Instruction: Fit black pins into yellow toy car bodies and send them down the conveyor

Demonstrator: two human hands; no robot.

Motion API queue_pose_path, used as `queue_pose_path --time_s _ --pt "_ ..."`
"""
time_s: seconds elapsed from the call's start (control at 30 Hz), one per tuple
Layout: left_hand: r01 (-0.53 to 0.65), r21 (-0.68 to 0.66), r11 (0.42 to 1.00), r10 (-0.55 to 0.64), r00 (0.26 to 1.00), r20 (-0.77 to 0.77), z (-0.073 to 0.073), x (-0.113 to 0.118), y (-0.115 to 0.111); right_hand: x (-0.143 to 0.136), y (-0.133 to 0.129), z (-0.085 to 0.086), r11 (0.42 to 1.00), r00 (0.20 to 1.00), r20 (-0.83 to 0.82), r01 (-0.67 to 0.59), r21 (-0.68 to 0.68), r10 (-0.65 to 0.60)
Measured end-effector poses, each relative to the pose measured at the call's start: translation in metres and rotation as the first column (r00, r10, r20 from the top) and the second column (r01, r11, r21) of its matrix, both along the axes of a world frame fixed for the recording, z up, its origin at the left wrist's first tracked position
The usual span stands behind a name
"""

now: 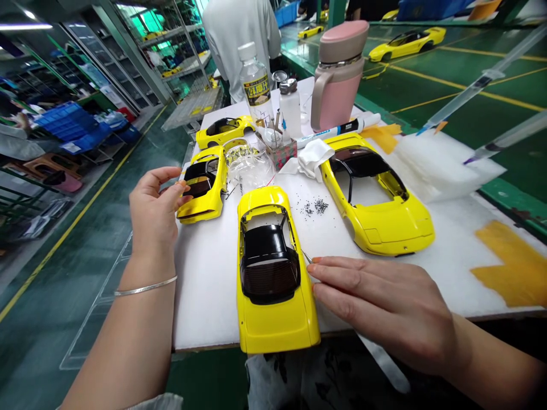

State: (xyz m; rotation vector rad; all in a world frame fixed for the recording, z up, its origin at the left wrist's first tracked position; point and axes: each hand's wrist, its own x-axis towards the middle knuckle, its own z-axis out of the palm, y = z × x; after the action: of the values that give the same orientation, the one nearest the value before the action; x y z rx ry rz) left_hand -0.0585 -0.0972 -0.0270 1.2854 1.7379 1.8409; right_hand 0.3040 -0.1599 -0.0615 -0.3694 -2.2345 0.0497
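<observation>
A yellow model car body point(277, 324) with a black roof and dark window lies at the table's front edge, between my hands. My right hand point(384, 302) is beside its right side, fingers pressed together around thin metal tweezers point(306, 257). My left hand point(156, 210) is raised at the left, thumb and fingertips close together next to a second yellow body point(205, 205); whether it touches or pinches anything is hard to make out. A larger-looking yellow body point(393, 222) lies to the right. Tiny black parts point(318, 206) are scattered between the bodies.
Behind stand a plastic bottle point(256, 85), a pink mug point(342, 85), a small box of tools point(284, 154) and another yellow body point(222, 131). White tissue point(314, 156) and clear bags lie mid-table. Syringes point(482, 82) jut in at the right. A person in grey point(239, 40) stands beyond.
</observation>
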Motion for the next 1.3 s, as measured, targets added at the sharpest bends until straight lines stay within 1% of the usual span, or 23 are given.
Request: queue_pose_path --time_s 0.1,0.33,0.4,0.5,0.57,0.63,0.7,0.8,0.9,1.1,1.3 --pt "-0.006 0.0 1.0 0.006 1.0 0.017 0.0 0.0 0.0 0.0 -0.003 -0.002 0.999 1.0 0.012 -0.004 0.032 0.003" --pt "-0.006 0.0 1.0 0.006 0.999 0.032 -0.001 -0.002 0.001 0.001 -0.004 -0.002 0.999 0.999 0.033 -0.009 0.036 0.008" --pt "-0.005 0.002 1.0 0.005 0.999 0.042 -0.001 -0.002 0.001 0.003 -0.005 -0.001 0.999 0.999 0.031 -0.018 0.03 0.017" --pt "-0.017 0.0 1.0 0.017 0.999 0.041 -0.001 -0.003 0.001 0.009 -0.006 0.004 1.0 0.999 -0.024 -0.029 -0.011 0.029" --pt "-0.027 -0.002 1.0 0.027 0.999 0.037 -0.002 -0.004 0.001 0.012 -0.007 0.008 0.996 0.998 -0.065 0.022 -0.087 -0.028" --pt "-0.029 -0.001 1.0 0.029 0.999 0.043 -0.002 -0.004 0.002 0.012 -0.006 0.01 0.983 0.99 -0.079 0.102 -0.152 -0.115" --pt "-0.032 0.0 0.999 0.032 0.998 0.054 -0.001 -0.003 0.002 0.007 -0.004 0.009 0.972 0.985 -0.04 0.16 -0.17 -0.169" --pt "-0.044 -0.006 0.999 0.045 0.996 0.073 0.0 -0.002 0.002 -0.002 -0.001 0.002 0.968 0.979 0.075 0.199 -0.151 -0.189" --pt "-0.045 -0.012 0.999 0.046 0.995 0.083 0.001 -0.001 0.001 -0.008 0.002 -0.003 0.964 0.97 0.137 0.222 -0.145 -0.203" --pt "-0.019 -0.051 0.999 0.021 0.999 0.041 0.001 -0.003 -0.003 -0.011 0.003 -0.002 0.973 0.965 0.172 0.216 -0.081 -0.2" --pt "-0.027 -0.022 0.999 0.028 0.999 0.04 -0.002 -0.005 0.001 -0.011 0.004 -0.003 0.974 0.962 0.185 0.216 -0.066 -0.201"
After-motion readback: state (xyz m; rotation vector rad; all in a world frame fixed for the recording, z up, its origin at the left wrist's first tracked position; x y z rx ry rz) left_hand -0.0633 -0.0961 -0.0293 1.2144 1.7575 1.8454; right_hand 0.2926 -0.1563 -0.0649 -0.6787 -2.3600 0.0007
